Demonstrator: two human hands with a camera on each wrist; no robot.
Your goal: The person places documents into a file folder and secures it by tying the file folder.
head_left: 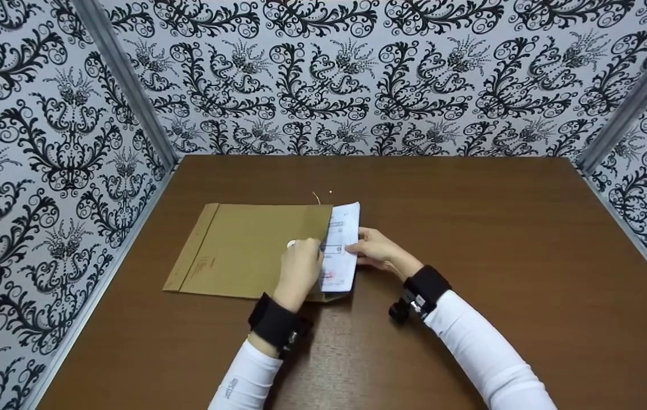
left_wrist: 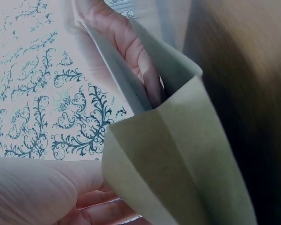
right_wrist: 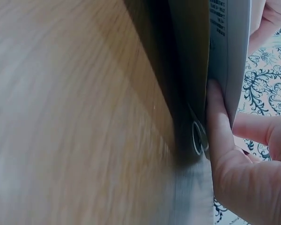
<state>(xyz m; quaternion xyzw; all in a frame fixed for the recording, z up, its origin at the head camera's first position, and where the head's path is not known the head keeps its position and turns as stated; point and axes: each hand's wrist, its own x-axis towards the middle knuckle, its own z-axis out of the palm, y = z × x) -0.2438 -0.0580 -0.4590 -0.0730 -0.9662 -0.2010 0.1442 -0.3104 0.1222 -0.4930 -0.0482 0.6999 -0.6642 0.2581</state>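
Note:
A brown kraft envelope lies flat on the wooden table, its mouth facing right. A stack of white printed sheets sticks partly out of that mouth. My left hand pinches the envelope's upper edge at the mouth and holds it open; the left wrist view shows the lifted envelope wall up close. My right hand grips the right edge of the sheets. In the right wrist view its fingers lie under the sheets, beside the envelope's round clasp.
Patterned black-and-white walls close in the table at the back, left and right. A thin loose string lies just behind the envelope. Bare wood stretches to the right of my hands.

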